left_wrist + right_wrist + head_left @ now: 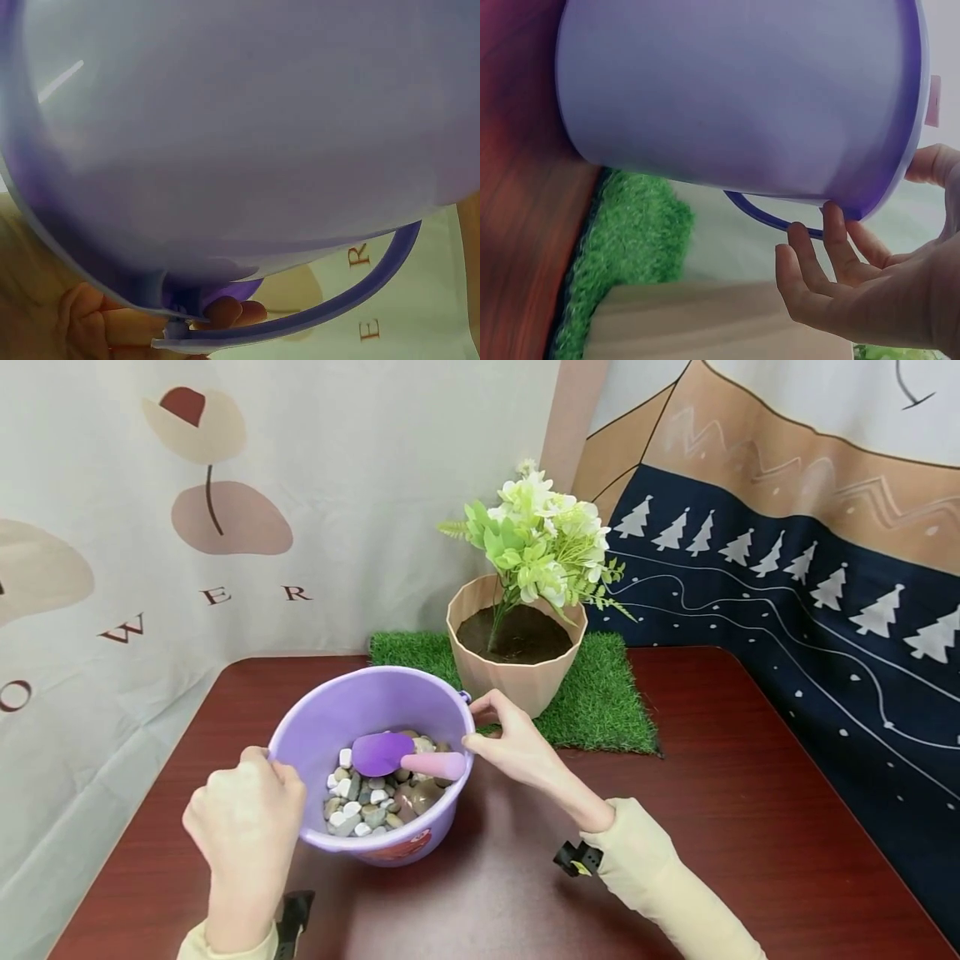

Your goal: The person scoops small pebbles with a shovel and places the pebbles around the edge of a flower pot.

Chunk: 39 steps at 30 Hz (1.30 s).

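A purple bucket (pixel 318 722) leans a little toward me over the table's left half; I cannot tell whether its base touches the tabletop. Inside lie grey, brown and white stones (pixel 352 810), with a toy shovel (pixel 384 754) on top, purple in the blade and pink in the handle. My left hand (pixel 243 814) grips the rim at the left, its fingers partly hidden. At the opposite side my right hand (pixel 517 747) pinches the rim between thumb and fingers. The bucket's curved carrying handle (pixel 315 316) hangs down along the far side.
Behind the bucket, a beige pot (pixel 510 681) with white artificial flowers (pixel 536 539) stands on a green turf mat (pixel 611 706). The reddish-brown table (pixel 720 810) meets printed cloths at its back. A dark band (pixel 577 858) sits at my right wrist.
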Available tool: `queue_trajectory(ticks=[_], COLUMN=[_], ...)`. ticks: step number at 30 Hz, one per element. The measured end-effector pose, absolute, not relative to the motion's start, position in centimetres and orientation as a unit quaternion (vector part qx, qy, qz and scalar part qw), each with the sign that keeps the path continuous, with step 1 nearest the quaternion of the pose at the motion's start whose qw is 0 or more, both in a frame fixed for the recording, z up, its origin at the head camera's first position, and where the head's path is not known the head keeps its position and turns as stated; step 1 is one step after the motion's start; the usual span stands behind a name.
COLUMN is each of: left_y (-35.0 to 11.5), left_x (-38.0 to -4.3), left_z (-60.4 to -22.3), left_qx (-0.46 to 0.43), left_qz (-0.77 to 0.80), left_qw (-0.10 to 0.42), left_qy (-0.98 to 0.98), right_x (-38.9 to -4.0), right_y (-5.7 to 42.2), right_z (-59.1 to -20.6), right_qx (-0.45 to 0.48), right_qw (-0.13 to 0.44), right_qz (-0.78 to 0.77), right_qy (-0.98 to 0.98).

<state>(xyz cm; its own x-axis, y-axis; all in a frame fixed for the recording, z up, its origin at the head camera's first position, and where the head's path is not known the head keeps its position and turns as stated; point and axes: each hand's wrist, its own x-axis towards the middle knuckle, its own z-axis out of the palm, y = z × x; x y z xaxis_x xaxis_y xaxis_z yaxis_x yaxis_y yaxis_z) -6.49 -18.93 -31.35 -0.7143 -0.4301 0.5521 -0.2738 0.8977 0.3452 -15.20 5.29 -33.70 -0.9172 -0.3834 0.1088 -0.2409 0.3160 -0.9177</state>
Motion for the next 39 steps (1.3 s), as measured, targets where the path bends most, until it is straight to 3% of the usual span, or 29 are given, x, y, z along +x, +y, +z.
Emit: queue_trajectory(ticks=[10,19,23,34,39], left_y=[-17.1,-15.6,-15.3,-15.6,-15.4], left_x=[-6.2,-6.3,-6.3,-6.7,-7.4], left_z=[-31.6,-31.7,-31.3,-30.4,-30.7], left_qx=[0.14,0.11,0.104,0.044,0.005], left_qz=[-0.109,-0.112,-0.138,-0.266,-0.305], left_qw=[0.377,0.388,0.351,0.161,0.137], left_qy=[-0.909,-0.908,-0.92,-0.949,-0.942], right_x=[-14.5,-13.6,-13.3,-13.0,-12.7], right_y=[8.0,10.0,11.0,14.3,15.7], right_z=[-33.8,-33.6,-33.5,-33.8,-33.6], right_qx=[-0.186,-0.178,-0.178,-0.175,-0.167], right_qw=[0.065,0.061,0.059,0.041,0.05], right_qz=[-0.552,-0.549,-0.546,-0.515,-0.51], right_qy=[0.81,0.814,0.817,0.838,0.843])
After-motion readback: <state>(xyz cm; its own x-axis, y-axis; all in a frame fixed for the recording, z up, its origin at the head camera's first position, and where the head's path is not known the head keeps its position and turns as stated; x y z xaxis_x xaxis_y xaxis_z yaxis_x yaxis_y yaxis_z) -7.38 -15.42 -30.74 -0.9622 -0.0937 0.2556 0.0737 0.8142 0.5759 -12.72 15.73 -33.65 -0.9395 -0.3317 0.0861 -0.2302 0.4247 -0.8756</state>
